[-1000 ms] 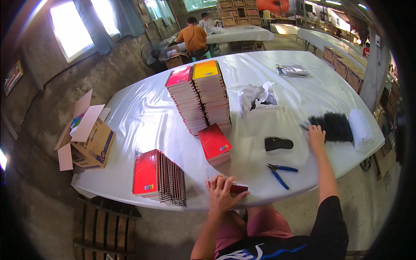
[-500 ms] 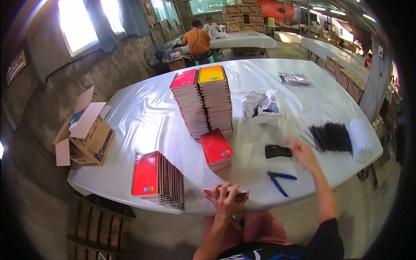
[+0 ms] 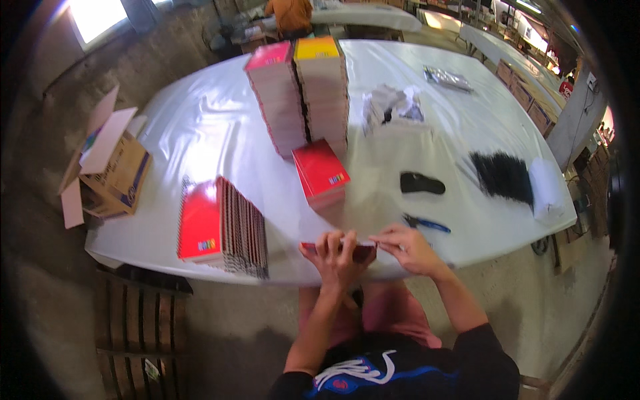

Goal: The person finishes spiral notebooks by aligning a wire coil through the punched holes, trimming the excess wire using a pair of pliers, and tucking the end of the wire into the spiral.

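My left hand (image 3: 335, 260) is closed on a red-covered notebook (image 3: 363, 254), holding it on edge at the table's near side. At the notebook's right end, the fingertips of my right hand (image 3: 408, 249) are pinched together; what they hold is too small to make out. Behind the notebook lies a short stack of red notebooks (image 3: 321, 167) with no coils showing. To the left, a fanned pile of red spiral-bound notebooks (image 3: 201, 220) rests near the edge. Blue-handled cutting pliers (image 3: 430, 223) lie just beyond my right hand, partly hidden by it.
Two tall notebook stacks, one topped pink (image 3: 270, 56) and one yellow (image 3: 317, 48), stand farther back. Rightward are a black flat pouch-like item (image 3: 421, 183), black spiral coils (image 3: 501, 177) and a white roll (image 3: 547, 190). An open carton (image 3: 117, 177) sits at left.
My right hand has moved left and nearer, from beside the black item to the notebook's right end. My left hand still grips the notebook. The view has tilted downward.
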`<state>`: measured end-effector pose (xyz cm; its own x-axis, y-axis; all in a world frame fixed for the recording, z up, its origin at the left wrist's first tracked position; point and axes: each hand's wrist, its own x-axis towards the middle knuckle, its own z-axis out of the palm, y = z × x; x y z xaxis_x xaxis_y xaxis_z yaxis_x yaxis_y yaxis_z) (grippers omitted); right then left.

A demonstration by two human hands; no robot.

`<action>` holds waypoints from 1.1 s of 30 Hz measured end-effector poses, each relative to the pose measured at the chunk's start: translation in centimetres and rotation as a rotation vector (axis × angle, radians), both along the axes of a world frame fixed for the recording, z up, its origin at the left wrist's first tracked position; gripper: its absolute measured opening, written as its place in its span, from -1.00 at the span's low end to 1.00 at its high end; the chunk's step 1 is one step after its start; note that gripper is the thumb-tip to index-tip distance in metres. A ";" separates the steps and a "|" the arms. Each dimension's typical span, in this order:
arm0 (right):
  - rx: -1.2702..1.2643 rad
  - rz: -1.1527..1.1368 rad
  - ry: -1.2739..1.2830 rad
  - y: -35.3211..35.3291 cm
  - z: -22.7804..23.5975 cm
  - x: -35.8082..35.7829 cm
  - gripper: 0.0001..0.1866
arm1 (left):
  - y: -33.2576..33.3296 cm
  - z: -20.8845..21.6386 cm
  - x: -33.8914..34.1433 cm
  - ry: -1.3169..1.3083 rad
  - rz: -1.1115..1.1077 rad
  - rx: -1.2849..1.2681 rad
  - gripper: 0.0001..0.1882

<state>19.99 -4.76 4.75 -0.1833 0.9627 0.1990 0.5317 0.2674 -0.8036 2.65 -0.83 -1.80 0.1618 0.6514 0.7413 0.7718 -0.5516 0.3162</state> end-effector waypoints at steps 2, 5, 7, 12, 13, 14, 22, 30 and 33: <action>-0.016 -0.093 0.087 -0.5 -0.1 0.3 -0.75 | -0.1 -0.2 0.5 -0.007 -0.006 0.004 -0.50; 0.014 -0.176 0.225 -0.5 -0.7 0.5 -0.74 | -0.4 -0.3 0.8 -0.026 -0.003 0.013 -0.52; 0.064 -0.185 0.170 -0.1 -0.3 0.2 -0.73 | -0.1 -0.6 0.6 -0.038 -0.002 0.030 -0.52; -0.004 -0.042 0.229 -0.1 -1.0 0.2 -0.78 | -0.2 -0.6 0.3 -0.020 -0.013 0.021 -0.52; -0.045 -0.031 0.275 -0.1 -1.0 0.3 -0.79 | -0.1 -0.4 0.4 -0.028 -0.014 0.024 -0.52; -0.152 -0.016 0.240 0.0 -0.6 0.6 -0.76 | -0.1 -0.2 0.5 -0.037 -0.015 0.026 -0.52; -0.224 0.002 -0.181 -0.2 3.7 -1.0 -0.61 | -1.2 0.1 -1.1 0.064 -0.016 -0.053 -0.49; -0.304 0.094 -0.188 0.0 1.2 1.0 -0.75 | -1.2 0.2 -0.9 0.000 -0.067 -0.044 -0.52; -0.090 0.064 -0.398 2.7 1.1 3.4 -0.72 | -0.7 0.4 -1.3 0.015 -0.085 -0.041 -0.53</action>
